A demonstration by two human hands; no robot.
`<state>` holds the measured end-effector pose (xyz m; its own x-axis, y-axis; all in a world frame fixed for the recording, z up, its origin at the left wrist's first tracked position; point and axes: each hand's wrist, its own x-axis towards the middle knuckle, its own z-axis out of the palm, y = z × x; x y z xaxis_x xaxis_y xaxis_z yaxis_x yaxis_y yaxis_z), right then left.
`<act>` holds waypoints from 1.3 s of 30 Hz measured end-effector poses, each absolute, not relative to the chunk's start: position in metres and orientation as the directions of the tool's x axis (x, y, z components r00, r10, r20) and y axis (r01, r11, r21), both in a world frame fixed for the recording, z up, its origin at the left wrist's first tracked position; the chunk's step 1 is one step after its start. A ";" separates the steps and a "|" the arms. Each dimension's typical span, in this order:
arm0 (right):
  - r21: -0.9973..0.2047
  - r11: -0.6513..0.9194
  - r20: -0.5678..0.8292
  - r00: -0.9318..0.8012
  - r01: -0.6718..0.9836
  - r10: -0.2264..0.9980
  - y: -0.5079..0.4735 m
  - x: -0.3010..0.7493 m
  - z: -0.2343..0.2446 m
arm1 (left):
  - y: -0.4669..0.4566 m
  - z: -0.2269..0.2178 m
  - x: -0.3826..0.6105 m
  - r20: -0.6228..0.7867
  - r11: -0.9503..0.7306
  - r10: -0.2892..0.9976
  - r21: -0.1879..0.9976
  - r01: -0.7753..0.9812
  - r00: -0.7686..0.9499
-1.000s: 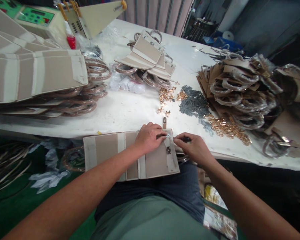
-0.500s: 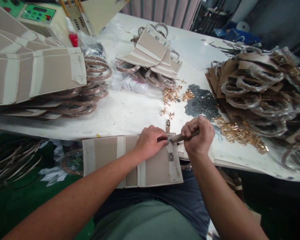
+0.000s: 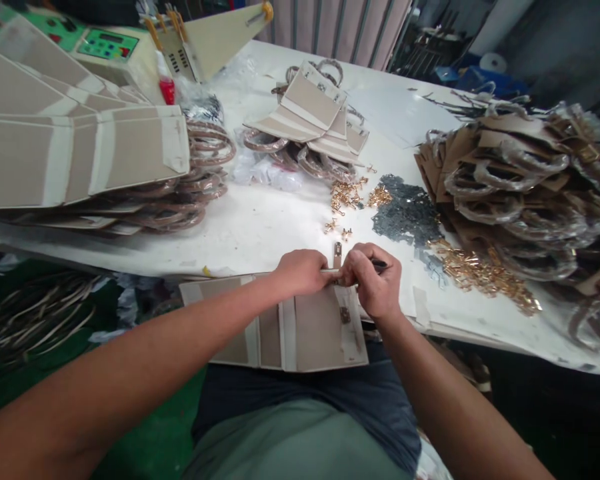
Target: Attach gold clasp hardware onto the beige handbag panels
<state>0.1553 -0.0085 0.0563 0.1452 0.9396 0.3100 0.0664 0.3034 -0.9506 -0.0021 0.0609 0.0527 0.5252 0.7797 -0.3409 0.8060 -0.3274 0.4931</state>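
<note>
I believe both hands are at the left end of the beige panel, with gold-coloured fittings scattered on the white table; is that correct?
Not quite: the head view shows the left hand and right hand together toward the right end of the beige panel; gold-coloured fittings are indeed scattered on the white table.

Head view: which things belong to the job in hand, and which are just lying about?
Likely in the job:
beige rectangular panel
slim dark tool in right hand
small gold metal fittings
flat dark grey pieces

Likely lying about:
red and white plastic bottle
round white roll
</note>
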 end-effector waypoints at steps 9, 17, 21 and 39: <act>-0.915 0.356 0.293 0.293 -0.188 0.910 0.001 0.155 0.078 | 0.082 0.053 0.004 -0.413 -0.312 0.732 0.502 0.806 0.541; -0.960 0.264 0.233 0.257 -0.095 0.938 0.011 0.147 0.077 | 0.078 0.053 0.001 -0.410 -0.261 0.755 0.529 0.807 0.512; -0.950 0.300 0.269 0.257 -0.089 0.928 0.012 0.146 0.084 | 0.078 0.052 0.001 -0.382 -0.278 0.763 0.534 0.798 0.522; -0.907 0.254 0.261 -0.024 0.337 0.965 0.012 0.133 0.071 | 0.079 0.048 -0.002 -0.369 -0.388 0.718 0.493 0.779 0.591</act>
<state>0.1325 0.0115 0.0712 -0.0240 0.9650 0.2610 0.3370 0.2537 -0.9067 -0.0016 0.0793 0.0482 0.5910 0.7176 -0.3685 0.7785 -0.3878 0.4934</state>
